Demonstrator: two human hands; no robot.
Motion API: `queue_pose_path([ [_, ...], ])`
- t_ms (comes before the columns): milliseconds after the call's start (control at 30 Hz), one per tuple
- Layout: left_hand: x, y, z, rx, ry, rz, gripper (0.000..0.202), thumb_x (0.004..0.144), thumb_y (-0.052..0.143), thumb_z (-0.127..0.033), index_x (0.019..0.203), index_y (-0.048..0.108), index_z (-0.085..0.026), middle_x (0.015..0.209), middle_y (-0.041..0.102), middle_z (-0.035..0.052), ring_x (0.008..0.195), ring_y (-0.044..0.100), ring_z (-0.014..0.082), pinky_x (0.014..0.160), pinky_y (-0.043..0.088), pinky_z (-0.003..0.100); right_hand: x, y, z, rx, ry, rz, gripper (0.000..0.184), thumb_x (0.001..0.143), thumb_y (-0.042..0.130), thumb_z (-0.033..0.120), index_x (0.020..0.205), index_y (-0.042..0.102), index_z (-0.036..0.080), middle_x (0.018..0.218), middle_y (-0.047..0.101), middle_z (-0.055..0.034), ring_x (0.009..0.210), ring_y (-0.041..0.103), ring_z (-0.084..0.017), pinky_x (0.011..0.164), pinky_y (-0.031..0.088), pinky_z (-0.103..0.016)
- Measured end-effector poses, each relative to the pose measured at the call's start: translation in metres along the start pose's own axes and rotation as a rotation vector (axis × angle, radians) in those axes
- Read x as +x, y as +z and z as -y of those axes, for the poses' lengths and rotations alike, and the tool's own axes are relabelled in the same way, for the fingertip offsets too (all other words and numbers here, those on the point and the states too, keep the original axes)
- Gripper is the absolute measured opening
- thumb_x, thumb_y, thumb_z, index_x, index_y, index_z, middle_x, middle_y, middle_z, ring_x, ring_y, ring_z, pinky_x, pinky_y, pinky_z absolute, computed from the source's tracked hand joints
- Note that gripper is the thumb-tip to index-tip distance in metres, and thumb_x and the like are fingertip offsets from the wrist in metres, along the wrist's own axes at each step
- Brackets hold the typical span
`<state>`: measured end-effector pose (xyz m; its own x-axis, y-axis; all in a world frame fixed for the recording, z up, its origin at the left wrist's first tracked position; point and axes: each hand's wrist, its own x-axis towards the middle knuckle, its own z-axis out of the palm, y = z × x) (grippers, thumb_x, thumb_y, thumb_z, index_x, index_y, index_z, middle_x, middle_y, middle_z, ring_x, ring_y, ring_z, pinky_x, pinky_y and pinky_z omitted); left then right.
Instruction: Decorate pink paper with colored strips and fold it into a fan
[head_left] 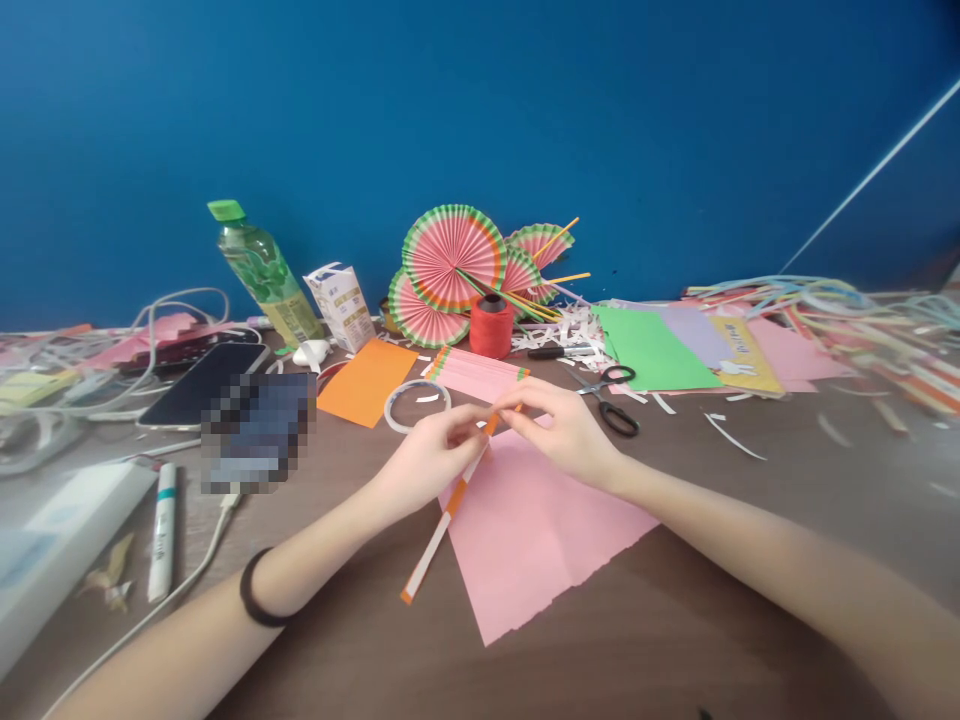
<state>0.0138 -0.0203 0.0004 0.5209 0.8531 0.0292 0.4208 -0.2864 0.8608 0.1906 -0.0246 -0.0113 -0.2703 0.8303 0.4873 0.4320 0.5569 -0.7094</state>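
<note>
A narrow orange paper strip with white stretches along it (452,502) runs slantwise between my hands. My left hand (437,455) pinches it near its upper part. The fingertips of my right hand (564,432) close on its far end, close to the left fingertips. The strip's near end points down toward the front of the table. Under both hands lies a pink paper sheet (555,550) with a ragged lower edge. Just beyond them are a pleated pink paper piece with green edges (480,375) and a roll of tape (390,408).
Black-handled scissors (619,415) and coloured papers (652,350) lie to the right. Paper fans (454,255) stand behind a red thread spool (491,328). A bottle (266,280), a drink carton (341,305), a phone (206,385) and a marker (162,535) occupy the left.
</note>
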Motion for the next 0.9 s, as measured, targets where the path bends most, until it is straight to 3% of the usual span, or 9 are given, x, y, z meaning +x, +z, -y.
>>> queue_pose_path([
  [133, -0.002, -0.002, -0.001, 0.141, 0.033, -0.015, 0.034, 0.075, 0.041, -0.017, 0.105, 0.059, -0.017, 0.073, 0.063, 0.0004, 0.068, 0.057, 0.0145, 0.067, 0.045, 0.027, 0.000, -0.001, -0.002, 0.035, 0.080, 0.018, 0.014, 0.080, 0.050, 0.017, 0.078, 0.064, 0.019, 0.084, 0.066, -0.0035, 0.080, 0.060, -0.016, 0.068, 0.046, -0.028],
  [300, -0.003, -0.003, -0.007, 0.271, 0.047, -0.016, 0.036, 0.072, 0.040, -0.013, 0.101, 0.061, -0.017, 0.072, 0.063, 0.0006, 0.066, 0.056, 0.0143, 0.065, 0.043, 0.026, 0.000, -0.002, -0.003, 0.045, 0.064, 0.054, 0.014, 0.079, 0.051, 0.015, 0.077, 0.065, 0.019, 0.082, 0.066, -0.0035, 0.079, 0.060, -0.015, 0.070, 0.046, -0.028],
  [533, -0.002, -0.001, -0.002, 0.307, 0.048, -0.014, 0.034, 0.073, 0.040, -0.015, 0.097, 0.063, -0.018, 0.078, 0.066, 0.0012, 0.069, 0.057, 0.0152, 0.065, 0.042, 0.026, 0.000, -0.002, -0.004, -0.011, -0.011, 0.097, 0.017, 0.079, 0.051, 0.014, 0.072, 0.065, 0.019, 0.080, 0.066, -0.0037, 0.077, 0.060, -0.016, 0.073, 0.047, -0.031],
  [733, -0.002, 0.000, -0.002, 0.290, 0.058, -0.024, 0.027, 0.083, 0.041, -0.031, 0.091, 0.064, -0.018, 0.080, 0.067, 0.0019, 0.070, 0.058, 0.0156, 0.066, 0.043, 0.026, -0.001, -0.001, -0.001, -0.061, -0.047, 0.115, 0.017, 0.079, 0.049, 0.013, 0.073, 0.064, 0.019, 0.079, 0.065, -0.0042, 0.076, 0.060, -0.016, 0.072, 0.047, -0.030],
  [900, -0.001, 0.001, 0.002, 0.329, 0.064, -0.056, 0.024, 0.083, 0.042, -0.026, 0.090, 0.064, -0.020, 0.078, 0.067, 0.0007, 0.069, 0.059, 0.0150, 0.065, 0.043, 0.025, -0.001, -0.001, 0.006, -0.073, -0.010, 0.142, 0.018, 0.078, 0.048, 0.011, 0.073, 0.063, 0.018, 0.081, 0.065, -0.0044, 0.076, 0.060, -0.016, 0.072, 0.046, -0.029],
])
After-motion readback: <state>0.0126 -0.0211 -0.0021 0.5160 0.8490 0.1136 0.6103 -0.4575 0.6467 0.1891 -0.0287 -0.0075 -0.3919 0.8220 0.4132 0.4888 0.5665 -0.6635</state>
